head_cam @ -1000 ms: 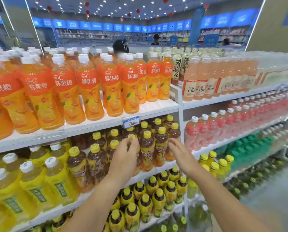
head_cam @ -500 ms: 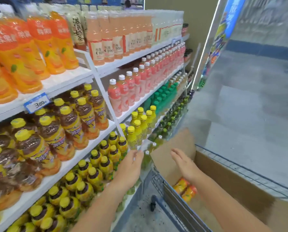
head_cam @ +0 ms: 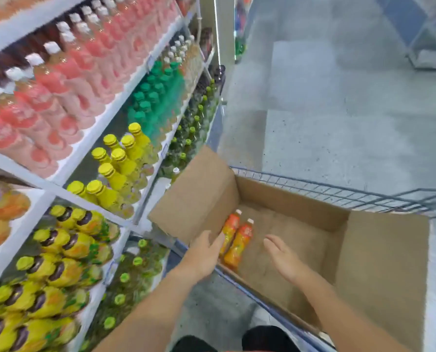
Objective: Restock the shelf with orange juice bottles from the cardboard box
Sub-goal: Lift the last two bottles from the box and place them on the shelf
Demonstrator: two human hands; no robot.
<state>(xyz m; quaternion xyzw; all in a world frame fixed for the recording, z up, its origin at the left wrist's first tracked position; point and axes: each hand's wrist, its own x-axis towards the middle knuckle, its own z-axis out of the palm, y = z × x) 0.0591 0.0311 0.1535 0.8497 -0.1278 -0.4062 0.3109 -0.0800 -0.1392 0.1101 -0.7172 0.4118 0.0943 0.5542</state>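
Observation:
An open cardboard box (head_cam: 379,262) sits in a wire shopping cart (head_cam: 364,196). Two orange juice bottles (head_cam: 238,243) with white caps lie side by side on the box's floor, against its left wall. My left hand (head_cam: 205,252) hangs over the box's near left edge, fingers apart, its fingertips close to the left bottle; I cannot tell whether they touch it. Inside the box, just right of the bottles, my right hand (head_cam: 282,257) is spread flat and empty. The shelf (head_cam: 90,138) rises on the left; its orange juice row is out of view.
The shelf holds pink, green and yellow-capped bottles, with more yellow-capped ones low down. One box flap (head_cam: 194,194) stands up toward the shelf. Grey floor (head_cam: 326,110) stretches beyond the cart. A glass display stands at the far right.
My view has swung from the shelf's orange juice row down to the cart. Both hands have dropped from the shelf to the box, the right one now inside it beside the bottles.

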